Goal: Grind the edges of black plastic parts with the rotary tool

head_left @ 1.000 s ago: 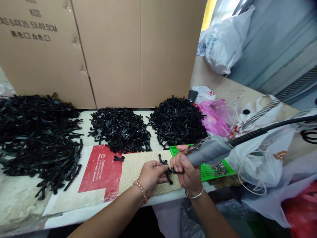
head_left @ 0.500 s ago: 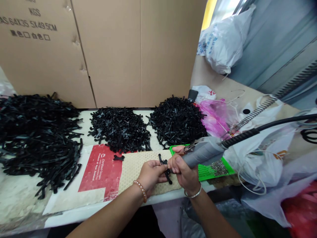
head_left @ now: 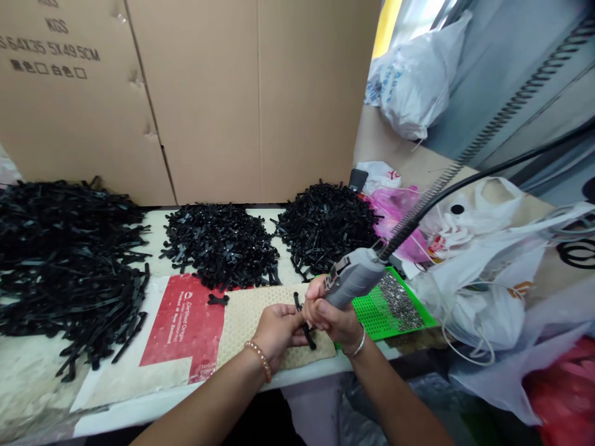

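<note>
My left hand (head_left: 279, 331) pinches a slim black plastic part (head_left: 310, 338) above the beige honeycomb-patterned mat (head_left: 246, 328). Wrapped round the grey body of an electric screwdriver (head_left: 356, 279) is my right hand (head_left: 332, 316). The tool is tilted, its lower end down at the black part, where my fingers hide the tip. Both hands meet there. A short black piece (head_left: 218, 300) with forked ends lies at the mat's upper left corner. To the right of my right hand is a green perforated tray (head_left: 372, 316) with many small metal screws (head_left: 398, 300).
Heaps of black parts lie left (head_left: 69, 266), in the middle (head_left: 220, 241) and right (head_left: 328, 226). Behind them stands a large cardboard box (head_left: 209, 99). A coiled spring (head_left: 502, 118) and black cable (head_left: 493, 170) run up right from the screwdriver. Plastic bags (head_left: 483, 266) crowd the right side.
The screwdriver has swung more upright, its back end moving left, and its cable with it. More of the green tray and screws shows. My left hand still holds the black part.
</note>
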Available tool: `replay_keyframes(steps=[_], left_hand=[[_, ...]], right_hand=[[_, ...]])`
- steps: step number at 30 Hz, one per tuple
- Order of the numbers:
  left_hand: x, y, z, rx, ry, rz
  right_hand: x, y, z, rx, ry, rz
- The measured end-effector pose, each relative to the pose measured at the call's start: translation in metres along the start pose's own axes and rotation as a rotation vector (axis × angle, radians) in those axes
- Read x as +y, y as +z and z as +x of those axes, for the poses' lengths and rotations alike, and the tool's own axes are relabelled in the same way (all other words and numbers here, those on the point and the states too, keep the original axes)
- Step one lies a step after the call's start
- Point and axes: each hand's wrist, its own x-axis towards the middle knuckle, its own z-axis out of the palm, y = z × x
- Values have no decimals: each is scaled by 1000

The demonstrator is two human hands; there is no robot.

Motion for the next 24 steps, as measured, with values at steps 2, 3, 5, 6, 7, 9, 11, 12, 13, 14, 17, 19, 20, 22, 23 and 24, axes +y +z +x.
replay_keyframes(steps=[2, 3, 5, 6, 7, 9, 11, 12, 13, 14, 17, 19, 20, 22, 23, 24], left_hand=[[0, 0, 0, -8, 7, 11], [0, 0, 0, -13, 11, 18], [-1, 0, 0, -17, 14, 30], [-1, 0, 0, -14, 13, 31], [-1, 0, -1, -12, 8, 32], [0, -1, -2, -17, -5, 31], [1, -2, -3, -33, -13, 34], [1, -2, -4, -37, -13, 39], [2, -2, -5, -40, -10, 46], [2, -2, -6, -42, -7, 52], [4, -2, -8, -50, -7, 57], [5, -2, -9, -51, -12, 56], [6, -3, -9, -51, -15, 58], [5, -3, -8, -55, -21, 57], [5, -4, -8, -59, -25, 52], [4, -4, -7, -62, -29, 44]], right_hand=[[0, 4, -1, 32, -4, -1], [-2, 6, -2, 55, -4, -1], [-9, 9, -5, 116, -24, 0], [-16, 8, -6, 164, -53, -5], [-23, 4, -7, 227, -98, -20], [-39, -10, -6, 395, -225, -79], [-53, -34, -1, 586, -360, -163], [-57, -49, 2, 679, -419, -207], [-60, -63, 7, 762, -446, -242], [-60, -77, 11, 836, -451, -267], [-54, -110, 22, 929, -421, -297], [-47, -122, 26, 907, -391, -303], [-44, -125, 28, 892, -378, -306], [-39, -128, 29, 866, -352, -315], [-37, -130, 29, 854, -340, -318], [-35, -131, 29, 843, -329, -321]])
